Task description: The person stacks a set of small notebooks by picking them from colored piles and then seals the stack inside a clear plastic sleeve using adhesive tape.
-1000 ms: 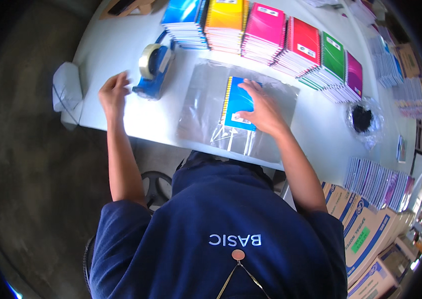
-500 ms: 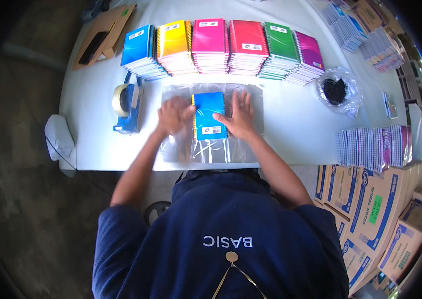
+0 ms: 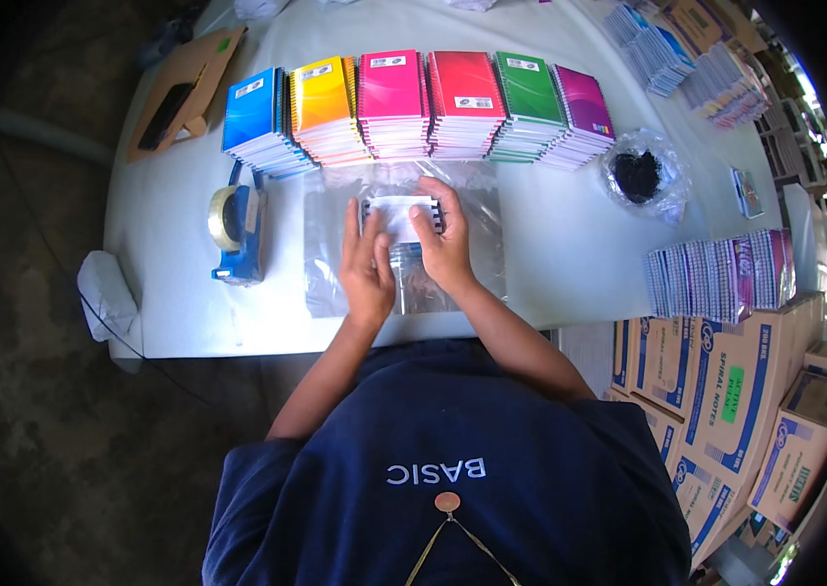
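A small stack of spiral notebooks (image 3: 400,217) stands on edge over a clear plastic sheet (image 3: 477,278), its white page edges turned up and dark bindings showing at both sides. My right hand (image 3: 447,246) grips it from the right, with the thumb on the near face and fingers round the far side. At the stack's left end is my left hand (image 3: 368,273), slightly blurred, its fingers stretched out and apart. Whether those fingers touch the notebooks I cannot make out. A bit of blue shows just below the stack.
Stacks of notebooks in blue (image 3: 252,103), yellow, pink, red, green and purple (image 3: 581,98) line the far side. A tape dispenser (image 3: 237,234) stands left. On the right are a crumpled plastic bag (image 3: 662,176) with black contents, more notebooks (image 3: 716,278) and cartons (image 3: 716,410).
The blue-covered notebook lying flat between my hands is now a stack raised on edge. My right hand has closed on it, and my left hand has moved nearer to me.
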`<action>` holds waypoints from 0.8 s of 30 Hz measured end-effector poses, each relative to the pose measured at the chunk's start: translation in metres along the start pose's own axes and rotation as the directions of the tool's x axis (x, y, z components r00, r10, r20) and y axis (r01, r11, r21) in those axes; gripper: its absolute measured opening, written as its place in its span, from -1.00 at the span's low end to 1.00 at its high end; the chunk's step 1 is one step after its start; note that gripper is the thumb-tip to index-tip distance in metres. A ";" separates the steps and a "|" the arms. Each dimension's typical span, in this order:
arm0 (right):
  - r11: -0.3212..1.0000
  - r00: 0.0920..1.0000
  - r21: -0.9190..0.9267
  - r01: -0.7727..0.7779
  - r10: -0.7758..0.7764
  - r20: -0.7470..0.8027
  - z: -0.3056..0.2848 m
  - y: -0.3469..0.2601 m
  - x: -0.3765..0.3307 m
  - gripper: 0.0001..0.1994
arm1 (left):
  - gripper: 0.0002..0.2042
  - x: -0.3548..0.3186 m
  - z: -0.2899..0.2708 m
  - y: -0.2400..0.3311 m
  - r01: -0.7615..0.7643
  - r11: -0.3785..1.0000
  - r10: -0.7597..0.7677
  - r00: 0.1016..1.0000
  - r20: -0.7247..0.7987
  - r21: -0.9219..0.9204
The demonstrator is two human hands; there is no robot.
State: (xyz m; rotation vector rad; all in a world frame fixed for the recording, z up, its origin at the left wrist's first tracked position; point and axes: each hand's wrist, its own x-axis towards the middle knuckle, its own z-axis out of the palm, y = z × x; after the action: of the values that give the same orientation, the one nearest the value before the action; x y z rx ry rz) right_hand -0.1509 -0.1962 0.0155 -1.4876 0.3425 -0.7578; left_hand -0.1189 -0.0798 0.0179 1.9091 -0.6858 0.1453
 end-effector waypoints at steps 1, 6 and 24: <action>0.998 0.999 0.018 -0.054 0.054 0.009 0.001 -0.003 -0.001 -0.62 | -0.60 -0.007 0.001 0.001 -0.092 0.977 0.098 0.995 -0.020 0.194; 0.911 0.989 -0.387 0.145 -0.145 0.030 -0.008 -0.002 -0.001 -0.47 | -0.40 -0.003 -0.006 0.031 -0.294 0.826 0.144 0.935 0.323 0.482; 0.421 0.806 -0.688 0.590 -0.343 0.482 -0.020 -0.017 -0.029 -0.63 | -0.84 0.079 -0.018 0.012 -0.366 0.929 0.307 0.845 0.438 0.055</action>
State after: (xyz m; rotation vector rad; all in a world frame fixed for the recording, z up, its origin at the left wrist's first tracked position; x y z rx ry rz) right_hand -0.1891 -0.1917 0.0226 -2.6568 0.0185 -0.8653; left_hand -0.0562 -0.0983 0.0664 1.9525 -1.3417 -0.0056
